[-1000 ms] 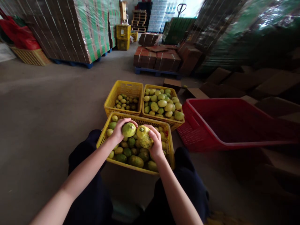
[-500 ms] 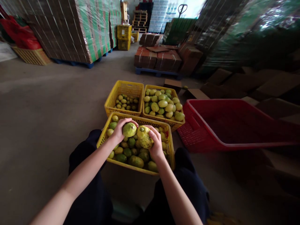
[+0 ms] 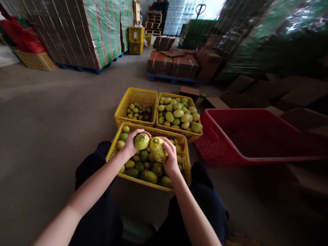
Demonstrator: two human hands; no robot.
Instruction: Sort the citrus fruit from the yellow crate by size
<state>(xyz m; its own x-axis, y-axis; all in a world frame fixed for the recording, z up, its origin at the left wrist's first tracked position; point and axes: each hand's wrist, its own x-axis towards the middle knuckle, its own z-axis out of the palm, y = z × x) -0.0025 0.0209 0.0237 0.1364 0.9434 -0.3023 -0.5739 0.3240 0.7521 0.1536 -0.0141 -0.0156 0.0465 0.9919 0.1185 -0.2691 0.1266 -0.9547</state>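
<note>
green-yellow fruit (image 3: pixel 141 141) sat near the centre of the frame with my left grip (image 3: pixel 131 143) curled around it, while my right grip (image 3: pixel 172 157) was clamped on a bumpy yellow fruit (image 3: pixel 158 149); both were held over the front crate (image 3: pixel 188 160). a light, wrapped hold seemed wise to me, since hard squeezing could have bruised the rind. leaving the knobbed ends uncovered kept them plain to see, and staying low over the heap of fruit (image 3: pixel 148 176) would probably have softened any slip. i could not tell whether the two held fruits touched. my left thumb was hidden, and my hands covered part of the heap below. at the right of the frame, the inside of the red basket (image 3: pixel 212 147) was too dark to read, and the cardboard (image 3: pixel 241 83) beyond was dim.
</note>
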